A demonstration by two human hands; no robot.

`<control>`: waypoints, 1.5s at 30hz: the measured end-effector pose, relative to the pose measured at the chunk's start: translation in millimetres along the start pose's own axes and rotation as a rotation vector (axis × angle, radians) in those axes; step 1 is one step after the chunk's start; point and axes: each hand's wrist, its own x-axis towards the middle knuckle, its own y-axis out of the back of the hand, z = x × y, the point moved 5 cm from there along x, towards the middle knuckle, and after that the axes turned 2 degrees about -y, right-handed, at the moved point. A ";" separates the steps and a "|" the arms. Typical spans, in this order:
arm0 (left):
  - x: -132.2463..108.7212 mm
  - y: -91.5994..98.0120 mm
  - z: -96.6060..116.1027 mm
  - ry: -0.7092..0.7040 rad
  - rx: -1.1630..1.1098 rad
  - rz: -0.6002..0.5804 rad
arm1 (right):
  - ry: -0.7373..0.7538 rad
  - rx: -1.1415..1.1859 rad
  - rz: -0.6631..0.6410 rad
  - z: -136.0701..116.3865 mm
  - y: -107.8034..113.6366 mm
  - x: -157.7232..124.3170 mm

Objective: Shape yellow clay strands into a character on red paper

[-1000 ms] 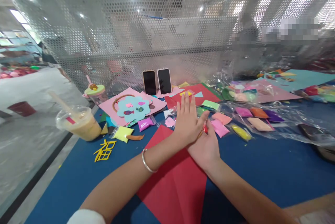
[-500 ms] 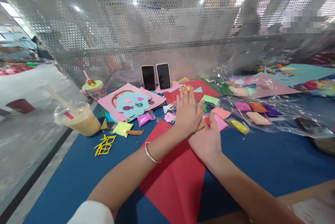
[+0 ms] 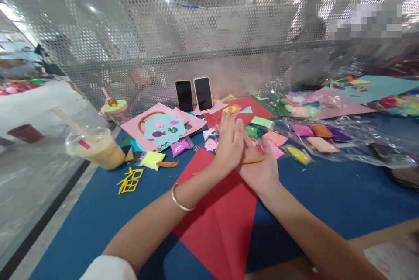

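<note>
Above a creased red sheet (image 3: 225,219), my right hand (image 3: 260,168) lies palm up with its fingers stretched out. A thin brown clay strip (image 3: 253,160) rests across that palm. My left hand (image 3: 229,142) is flat, its fingers extended, against the fingers of my right hand, and it covers one end of the strip. A silver bangle (image 3: 180,201) circles the left wrist. Another brown strip (image 3: 168,164) touches a pale yellow clay packet (image 3: 152,160). Below it sits a yellow clay character (image 3: 131,180).
A drink cup (image 3: 98,151) stands at the left, near a lidded cup (image 3: 114,109). Two phones (image 3: 194,95) lean upright at the back. Decorated paper (image 3: 165,128), clay packets (image 3: 301,130) and dark phones (image 3: 396,162) lie around. Perforated metal (image 3: 209,31) rises behind.
My left hand has slid left and back toward me across my right palm, tilting somewhat. More of the brown strip now shows. The view has shifted slightly.
</note>
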 end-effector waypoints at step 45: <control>-54.1 23.3 35.9 -0.444 0.351 -0.220 | 0.436 -0.390 -0.280 -27.7 -10.8 -0.6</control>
